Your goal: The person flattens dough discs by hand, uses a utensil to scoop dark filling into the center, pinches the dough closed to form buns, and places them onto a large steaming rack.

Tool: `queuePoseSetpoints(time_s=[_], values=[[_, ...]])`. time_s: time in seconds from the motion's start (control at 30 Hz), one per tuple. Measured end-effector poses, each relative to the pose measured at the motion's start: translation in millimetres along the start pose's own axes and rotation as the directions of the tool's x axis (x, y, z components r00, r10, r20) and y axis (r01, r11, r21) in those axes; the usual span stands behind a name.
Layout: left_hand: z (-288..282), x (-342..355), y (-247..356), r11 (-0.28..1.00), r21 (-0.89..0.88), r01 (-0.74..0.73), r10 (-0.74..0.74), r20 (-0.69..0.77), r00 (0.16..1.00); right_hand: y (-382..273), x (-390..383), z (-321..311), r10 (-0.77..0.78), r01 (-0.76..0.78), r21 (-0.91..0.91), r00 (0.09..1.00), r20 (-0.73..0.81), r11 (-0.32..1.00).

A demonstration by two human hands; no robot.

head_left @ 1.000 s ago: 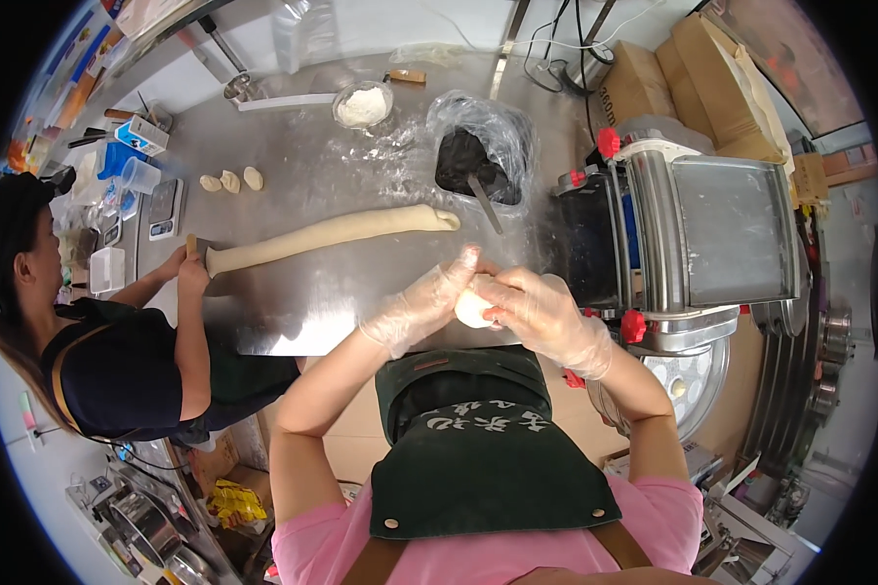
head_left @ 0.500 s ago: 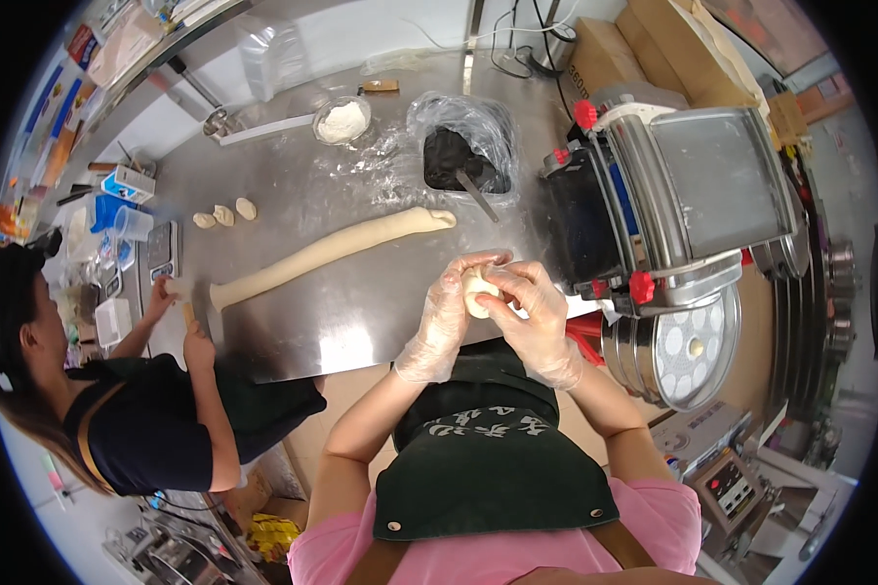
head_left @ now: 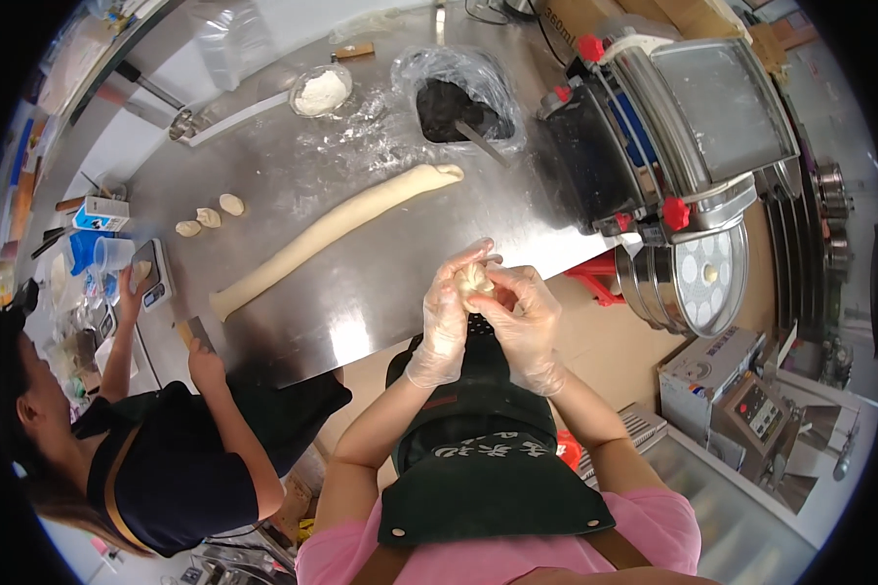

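Both my hands wear clear plastic gloves and meet in front of my apron, near the front edge of the steel table (head_left: 263,195). Between them is a small pale dough bun (head_left: 475,281) with pleats gathered on its top. My left hand (head_left: 447,310) cups it from the left side. The thumb and fingers of my right hand (head_left: 522,310) pinch at its edge from the right. Beyond my hands, a long dough roll (head_left: 337,232) lies slantwise on the table. Several small dough pieces (head_left: 208,217) sit to its left.
A plastic-lined tub (head_left: 456,102) of black filling with a spatula stands at the back, beside a bowl of flour (head_left: 321,92). A dough sheeter (head_left: 683,127) and steamer trays (head_left: 698,278) are at right. A co-worker (head_left: 166,458) at left holds a scraper near a scale (head_left: 154,278).
My view has turned, shifting the table and machine. My fingers have moved around the bun, and its pleated top now shows. The co-worker's left hand has moved to the scale with a dough piece.
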State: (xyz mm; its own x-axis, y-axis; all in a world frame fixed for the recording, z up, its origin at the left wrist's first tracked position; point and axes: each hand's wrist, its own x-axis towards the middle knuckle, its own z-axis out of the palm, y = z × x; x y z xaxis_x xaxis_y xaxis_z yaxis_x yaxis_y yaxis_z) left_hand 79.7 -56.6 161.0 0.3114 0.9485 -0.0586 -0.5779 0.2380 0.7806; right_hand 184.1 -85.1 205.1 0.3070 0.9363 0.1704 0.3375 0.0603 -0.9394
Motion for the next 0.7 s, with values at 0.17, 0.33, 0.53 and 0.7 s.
queuePoseSetpoints(time_s=[0.17,0.33,0.53,0.7], values=[[-14.2,-7.1,-10.9,0.999,0.023,-0.023,0.022,0.046,0.999,32.0,-16.1,16.3,-0.275,0.252,-0.193,0.956,-0.099,0.948],[-74.4,-31.3,-74.7,0.771,-0.318,0.551,-0.567,0.049,0.822,94.4,-49.6,10.4,-0.314,0.401,-0.325,0.905,0.289,0.857],[-71.9,9.1,-76.5,0.912,0.195,0.36,-0.339,-0.134,0.931,170.3,-27.3,31.8,0.033,0.003,-0.086,0.909,0.415,0.996],[-73.2,22.4,-91.4,0.934,0.301,0.191,-0.112,-0.261,0.959,222.3,-15.6,40.5,0.019,-0.007,-0.031,0.909,0.415,0.999]])
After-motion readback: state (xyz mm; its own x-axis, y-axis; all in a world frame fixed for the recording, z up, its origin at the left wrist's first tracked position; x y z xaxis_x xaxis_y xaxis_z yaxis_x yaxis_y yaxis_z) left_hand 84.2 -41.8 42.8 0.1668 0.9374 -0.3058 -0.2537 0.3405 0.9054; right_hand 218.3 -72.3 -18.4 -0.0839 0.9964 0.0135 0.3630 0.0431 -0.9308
